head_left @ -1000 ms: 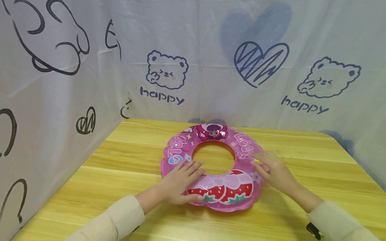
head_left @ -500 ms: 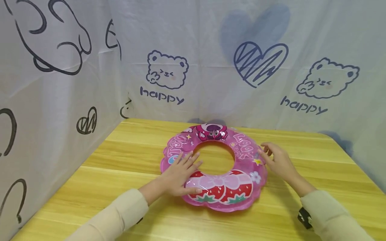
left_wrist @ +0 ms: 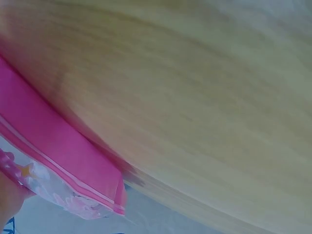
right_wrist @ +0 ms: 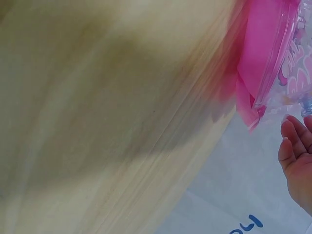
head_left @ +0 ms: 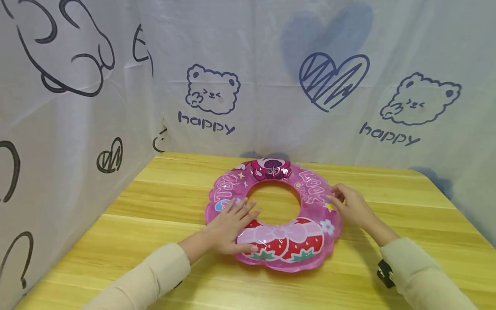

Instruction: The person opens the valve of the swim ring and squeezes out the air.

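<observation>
An inflated pink swim ring (head_left: 317, 241) lies flat on the wooden table, printed with strawberries, a bear and lettering. My left hand (head_left: 228, 226) rests across its left near side, fingers spread and fairly straight, thumb over a strawberry print. At the ring's right edge is my right hand (head_left: 350, 204), its fingers loosely bent and the fingertips right at the rim. In the right wrist view, the right hand (right_wrist: 298, 161) shows bent fingers beside the ring's pink side wall (right_wrist: 261, 53). The left wrist view shows the ring's side (left_wrist: 63, 141), with only a sliver of the hand.
The wooden table (head_left: 135, 241) extends around the ring on every side. White cloth (head_left: 267, 107) with bear, heart and "happy" drawings hangs behind it, and more cloth (head_left: 73, 129) stands along the left. A black item (head_left: 385, 273) shows under the right sleeve.
My right hand has slid off the ring's top toward its right outer edge, uncovering a star and flower print. My left hand has shifted slightly upward on the ring, which stays nearly in place.
</observation>
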Motion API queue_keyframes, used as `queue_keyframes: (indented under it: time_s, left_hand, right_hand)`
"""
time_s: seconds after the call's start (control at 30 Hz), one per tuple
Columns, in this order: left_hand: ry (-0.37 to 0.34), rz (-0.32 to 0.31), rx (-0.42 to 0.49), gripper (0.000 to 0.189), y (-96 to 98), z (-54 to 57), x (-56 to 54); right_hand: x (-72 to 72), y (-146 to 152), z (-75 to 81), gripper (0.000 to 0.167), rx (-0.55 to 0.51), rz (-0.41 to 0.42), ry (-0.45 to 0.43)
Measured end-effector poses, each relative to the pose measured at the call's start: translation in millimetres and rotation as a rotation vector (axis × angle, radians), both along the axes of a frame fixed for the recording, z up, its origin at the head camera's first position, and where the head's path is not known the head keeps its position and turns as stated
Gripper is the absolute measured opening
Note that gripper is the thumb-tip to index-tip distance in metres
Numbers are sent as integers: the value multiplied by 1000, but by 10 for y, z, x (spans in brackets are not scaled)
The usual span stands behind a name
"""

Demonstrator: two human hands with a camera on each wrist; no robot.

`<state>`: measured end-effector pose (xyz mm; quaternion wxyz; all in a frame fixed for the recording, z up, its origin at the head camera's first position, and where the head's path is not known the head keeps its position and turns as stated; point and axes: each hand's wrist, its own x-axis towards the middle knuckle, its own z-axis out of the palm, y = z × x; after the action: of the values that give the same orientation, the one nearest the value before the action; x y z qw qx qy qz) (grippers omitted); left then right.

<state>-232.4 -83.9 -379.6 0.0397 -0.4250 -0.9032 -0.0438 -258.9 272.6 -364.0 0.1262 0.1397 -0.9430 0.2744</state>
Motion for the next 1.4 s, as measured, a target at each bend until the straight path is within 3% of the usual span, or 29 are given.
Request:
queue_keyframes:
  time_s: [0.53,0.8,1.2,1.4]
  left_hand:
    - [-17,7,-27,86,-10,-23,11]
    - [-19,10,-47,86,-11,-23,22]
    - [-15,4,-53,90,-12,-80,32]
    - [-25,10,-45,92,-22,-91,55]
  right_hand:
    - [-57,-22,63,11,45,38,-10]
    - [-66,-30,88,15,48,33,-26]
    - [-79,0,61,21,-159,-31,-109]
    - [-105,-15,63,24,-187,-81,-146]
